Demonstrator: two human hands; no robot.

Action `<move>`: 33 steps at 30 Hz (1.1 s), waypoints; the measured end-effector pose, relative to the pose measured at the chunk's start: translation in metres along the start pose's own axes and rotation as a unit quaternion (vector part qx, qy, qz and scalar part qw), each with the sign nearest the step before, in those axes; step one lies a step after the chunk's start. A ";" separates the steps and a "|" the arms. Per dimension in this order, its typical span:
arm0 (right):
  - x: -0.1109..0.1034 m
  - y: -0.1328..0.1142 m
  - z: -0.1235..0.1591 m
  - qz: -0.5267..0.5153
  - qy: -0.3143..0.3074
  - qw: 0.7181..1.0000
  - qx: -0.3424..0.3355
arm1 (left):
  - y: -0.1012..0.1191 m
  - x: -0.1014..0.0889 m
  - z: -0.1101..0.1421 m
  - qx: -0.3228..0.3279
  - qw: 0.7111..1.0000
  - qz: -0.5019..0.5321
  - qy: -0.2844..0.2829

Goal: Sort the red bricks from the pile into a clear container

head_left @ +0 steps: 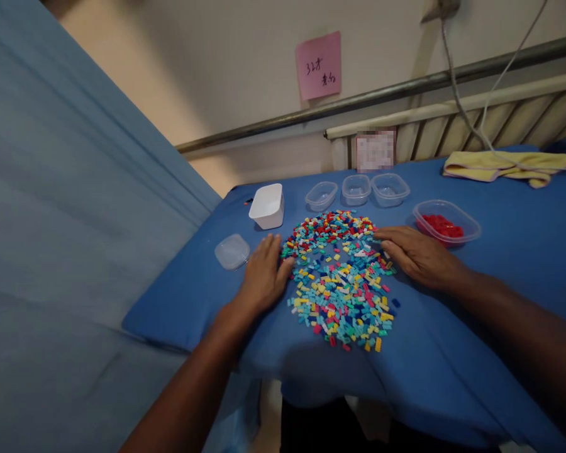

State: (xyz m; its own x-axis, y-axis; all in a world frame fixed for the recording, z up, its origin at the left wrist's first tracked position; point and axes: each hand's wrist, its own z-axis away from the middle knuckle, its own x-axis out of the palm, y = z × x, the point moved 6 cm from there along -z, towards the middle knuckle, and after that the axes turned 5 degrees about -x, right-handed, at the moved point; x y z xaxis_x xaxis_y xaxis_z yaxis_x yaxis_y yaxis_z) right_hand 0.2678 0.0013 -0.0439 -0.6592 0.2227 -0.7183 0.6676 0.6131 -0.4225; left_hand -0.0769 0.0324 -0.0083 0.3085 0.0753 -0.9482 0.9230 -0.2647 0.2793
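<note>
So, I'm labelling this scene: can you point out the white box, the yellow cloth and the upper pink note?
White box (269, 220): head view, front wall.
Yellow cloth (476, 165): head view, left part.
Upper pink note (318, 70): head view, middle.

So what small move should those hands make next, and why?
Probably the right hand should pinch a small red plastic brick from the multicoloured heap: the clear plastic tub just beyond that hand seems to hold only red pieces, while the heap mixes red with other colours.

Multicoloured bricks (349, 296) in 1 loose spread on blue cloth (514, 220)
</note>
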 end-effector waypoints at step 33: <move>0.005 0.018 0.004 -0.038 0.004 0.998 0.048 | 0.176 0.095 -0.069 0.085 0.987 -0.052 -0.129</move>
State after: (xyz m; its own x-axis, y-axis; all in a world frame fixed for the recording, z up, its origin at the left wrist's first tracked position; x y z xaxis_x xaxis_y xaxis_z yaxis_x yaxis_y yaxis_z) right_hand 0.2774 0.0101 -0.0574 -0.7113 0.1853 -0.6780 0.6461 0.5522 -0.5269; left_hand 0.1309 0.0590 -0.0385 0.1247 -0.1308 -0.9835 0.8878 -0.4280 0.1694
